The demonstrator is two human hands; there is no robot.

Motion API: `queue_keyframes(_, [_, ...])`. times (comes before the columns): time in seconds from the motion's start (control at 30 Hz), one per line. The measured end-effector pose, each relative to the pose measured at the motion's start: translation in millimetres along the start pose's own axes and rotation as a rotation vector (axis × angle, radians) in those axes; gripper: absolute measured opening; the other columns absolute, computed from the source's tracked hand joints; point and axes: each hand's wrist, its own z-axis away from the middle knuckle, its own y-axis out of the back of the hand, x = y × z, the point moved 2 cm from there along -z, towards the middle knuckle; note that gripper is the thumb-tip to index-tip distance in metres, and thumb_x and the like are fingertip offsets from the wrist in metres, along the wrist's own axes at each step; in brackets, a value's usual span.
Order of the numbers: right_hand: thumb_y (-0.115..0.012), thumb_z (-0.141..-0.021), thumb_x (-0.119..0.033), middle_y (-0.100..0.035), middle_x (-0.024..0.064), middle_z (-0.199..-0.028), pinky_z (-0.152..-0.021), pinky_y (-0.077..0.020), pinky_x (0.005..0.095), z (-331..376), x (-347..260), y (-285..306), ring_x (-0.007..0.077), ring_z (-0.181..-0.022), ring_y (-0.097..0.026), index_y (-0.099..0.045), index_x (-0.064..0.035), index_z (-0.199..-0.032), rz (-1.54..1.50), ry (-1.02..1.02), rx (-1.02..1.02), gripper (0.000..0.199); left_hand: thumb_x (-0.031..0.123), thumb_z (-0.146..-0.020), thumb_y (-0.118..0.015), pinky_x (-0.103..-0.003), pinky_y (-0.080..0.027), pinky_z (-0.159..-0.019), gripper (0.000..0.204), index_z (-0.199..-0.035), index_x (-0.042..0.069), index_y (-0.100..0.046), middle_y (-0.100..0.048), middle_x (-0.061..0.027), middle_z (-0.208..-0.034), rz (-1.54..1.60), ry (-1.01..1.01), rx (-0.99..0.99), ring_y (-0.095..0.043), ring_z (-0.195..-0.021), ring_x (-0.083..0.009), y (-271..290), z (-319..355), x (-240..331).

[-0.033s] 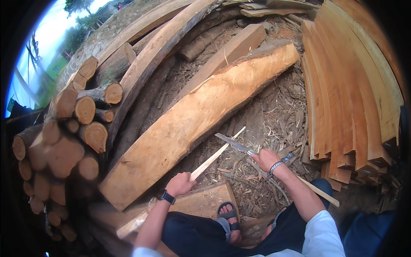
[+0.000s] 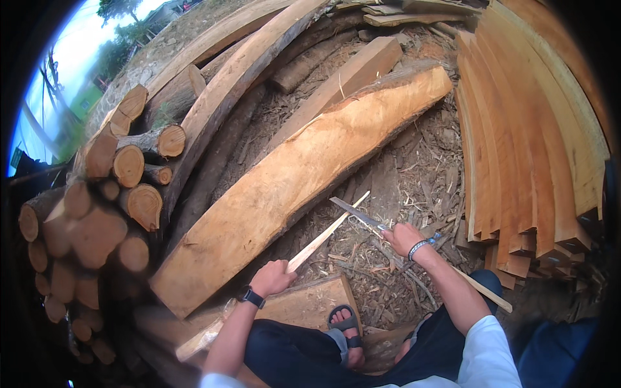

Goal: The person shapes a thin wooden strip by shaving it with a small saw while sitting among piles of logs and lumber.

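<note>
The thin wooden stick point(image 2: 321, 238) looks light and stiff, probably springy at its free tip, so the near end is the place to hold it. The left hand point(image 2: 272, 278) is closed around that end; the long axis runs up and right, alongside the big slab point(image 2: 291, 181). The right hand point(image 2: 402, 238) grips a long knife point(image 2: 354, 213), blade pointing up-left toward the stick, just right of the slab.

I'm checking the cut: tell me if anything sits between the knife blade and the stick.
Nothing visible does. The right hand holds the knife with its blade tip close to the upper end of the thin stick, which the left hand grips lower down; only wood chips lie beneath.
</note>
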Motion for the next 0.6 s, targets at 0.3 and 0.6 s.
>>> queue_keyframes(0.3, [-0.051, -0.098, -0.045, -0.066, 0.0305, -0.08, -0.08, -0.0527, 0.0523, -6, 7, 7, 0.0475, -0.082, -0.066, -0.071, 0.0047, -0.082, 0.011, -0.028, 0.041, 0.056, 0.033, -0.081, -0.058, -0.049, -0.052, -0.08, 0.04, -0.086, -0.006, -0.066, -0.066, -0.0303, -0.091, -0.006, 0.029, -0.003, -0.065, -0.09, -0.0437, 2, 1, 0])
queue_keyframes(0.6, [-0.054, -0.097, -0.044, -0.067, 0.0318, -0.085, -0.08, -0.0533, 0.0516, -3, 8, 11, 0.045, -0.088, -0.067, -0.071, 0.0048, -0.09, 0.034, -0.095, 0.05, 0.052, 0.033, -0.081, -0.057, -0.049, -0.053, -0.081, 0.04, -0.088, -0.005, -0.067, -0.066, -0.0301, -0.092, -0.019, 0.023, 0.011, -0.066, -0.089, -0.0435, 1, 1, 0])
